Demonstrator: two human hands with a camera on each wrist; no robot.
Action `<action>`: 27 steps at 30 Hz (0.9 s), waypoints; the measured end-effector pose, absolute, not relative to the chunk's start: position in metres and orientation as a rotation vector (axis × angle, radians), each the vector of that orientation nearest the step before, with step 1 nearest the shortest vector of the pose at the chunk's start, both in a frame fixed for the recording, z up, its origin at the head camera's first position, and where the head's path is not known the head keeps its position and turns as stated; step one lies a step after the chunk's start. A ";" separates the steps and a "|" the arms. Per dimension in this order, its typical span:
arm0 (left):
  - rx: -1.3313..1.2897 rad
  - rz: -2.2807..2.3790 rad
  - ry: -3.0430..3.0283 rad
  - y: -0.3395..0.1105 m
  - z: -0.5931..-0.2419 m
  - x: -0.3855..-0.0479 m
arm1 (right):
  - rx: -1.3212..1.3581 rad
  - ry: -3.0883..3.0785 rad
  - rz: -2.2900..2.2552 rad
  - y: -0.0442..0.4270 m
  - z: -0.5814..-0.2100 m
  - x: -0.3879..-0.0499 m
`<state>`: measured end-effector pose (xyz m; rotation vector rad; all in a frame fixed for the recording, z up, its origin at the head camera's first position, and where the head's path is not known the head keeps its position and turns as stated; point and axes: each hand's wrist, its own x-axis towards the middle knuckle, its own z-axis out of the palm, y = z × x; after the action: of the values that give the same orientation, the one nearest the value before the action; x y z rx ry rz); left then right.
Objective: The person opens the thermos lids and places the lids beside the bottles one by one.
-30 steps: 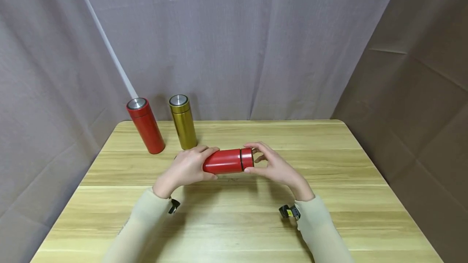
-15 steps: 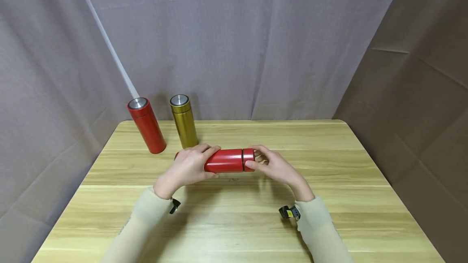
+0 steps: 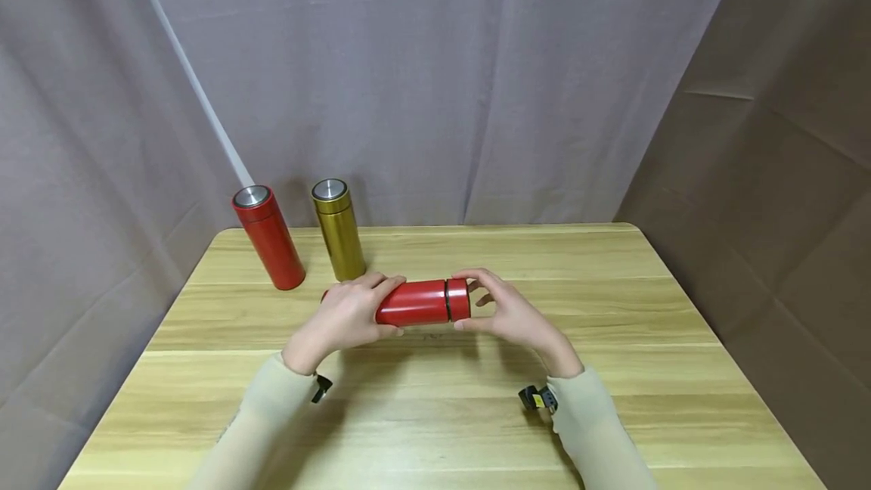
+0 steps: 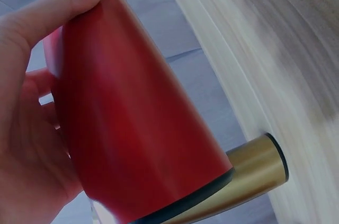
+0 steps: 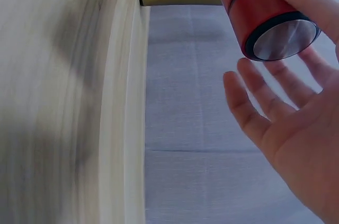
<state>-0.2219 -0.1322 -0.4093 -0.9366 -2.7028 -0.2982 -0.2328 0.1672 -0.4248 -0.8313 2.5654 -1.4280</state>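
Note:
A red bottle (image 3: 415,303) lies sideways above the table, its capped end toward the right. My left hand (image 3: 345,316) grips its body near the base; in the left wrist view the thumb lies along the red bottle (image 4: 127,107). At the other end, the thumb and index finger of my right hand (image 3: 520,317) pinch around the red cap (image 3: 459,299). The right wrist view shows the thumb against the side of the cap (image 5: 259,15) near its seam, with other fingers spread below the silver end.
Behind my left hand, a second red bottle (image 3: 274,248) and a gold bottle (image 3: 342,242) stand upright on the wooden table (image 3: 435,429). A grey curtain (image 3: 381,82) hangs behind the table, and a brown one (image 3: 769,142) on the right.
The right thumb moved up across the cap, then back down to its lower edge, while the fingers shifted around it. The left hand keeps its grip on the bottle.

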 end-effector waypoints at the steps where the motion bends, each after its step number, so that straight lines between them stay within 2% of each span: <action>1: -0.939 -0.301 -2.702 -0.132 -0.409 -0.221 | -0.830 2.567 -1.418 0.167 -0.424 -0.233; 9: -0.972 -0.263 -2.654 -0.129 -0.410 -0.219 | -0.703 2.626 -1.254 0.165 -0.425 -0.233; 19: -0.954 -0.268 -2.669 -0.131 -0.410 -0.220 | -0.860 2.541 -1.351 0.167 -0.428 -0.229; 27: -0.946 -0.273 -2.664 -0.134 -0.418 -0.222 | -0.804 2.528 -1.408 0.166 -0.430 -0.228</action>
<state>-0.2215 -0.1337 -0.4179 -0.9460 -2.6638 -0.2733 -0.2285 0.1655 -0.4297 -0.8038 2.5285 -1.4078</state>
